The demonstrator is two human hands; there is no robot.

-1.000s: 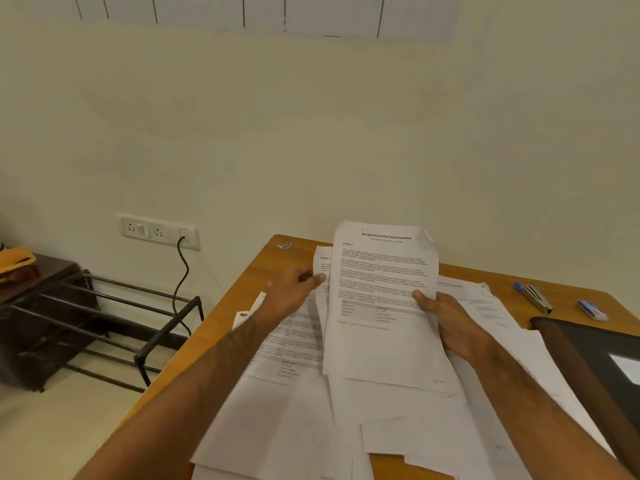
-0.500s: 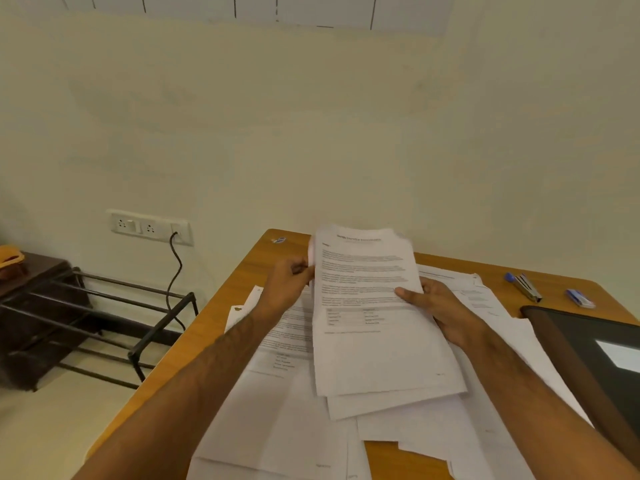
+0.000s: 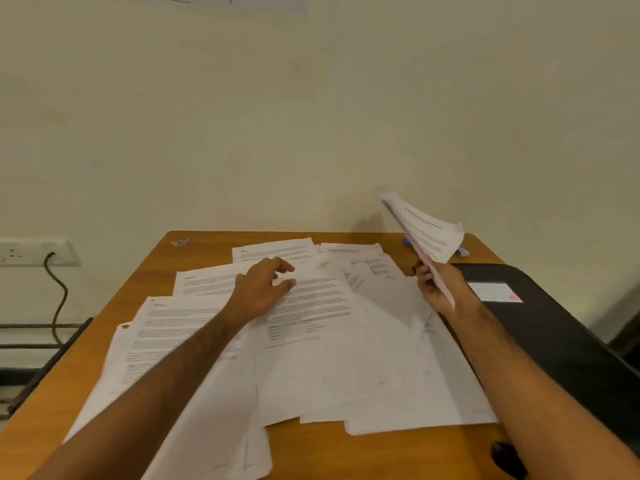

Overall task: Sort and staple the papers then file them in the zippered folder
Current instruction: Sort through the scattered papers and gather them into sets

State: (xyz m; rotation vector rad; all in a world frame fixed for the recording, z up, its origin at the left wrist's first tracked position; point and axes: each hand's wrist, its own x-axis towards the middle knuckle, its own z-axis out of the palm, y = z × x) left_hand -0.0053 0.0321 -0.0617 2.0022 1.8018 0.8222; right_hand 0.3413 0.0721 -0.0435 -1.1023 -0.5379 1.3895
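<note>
Wooden table, strewn with printed sheets. Left hand rests loosely spread on them. Right hand pinches a raised paper sheaf over the right edge.

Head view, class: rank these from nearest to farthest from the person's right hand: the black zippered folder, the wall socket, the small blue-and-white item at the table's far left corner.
From the right hand:
1. black zippered folder, just to its right.
2. small blue-and-white item, across the table at the far left corner.
3. wall socket, off the table on the left wall.

Print on papers blurred; nothing legible.
</note>
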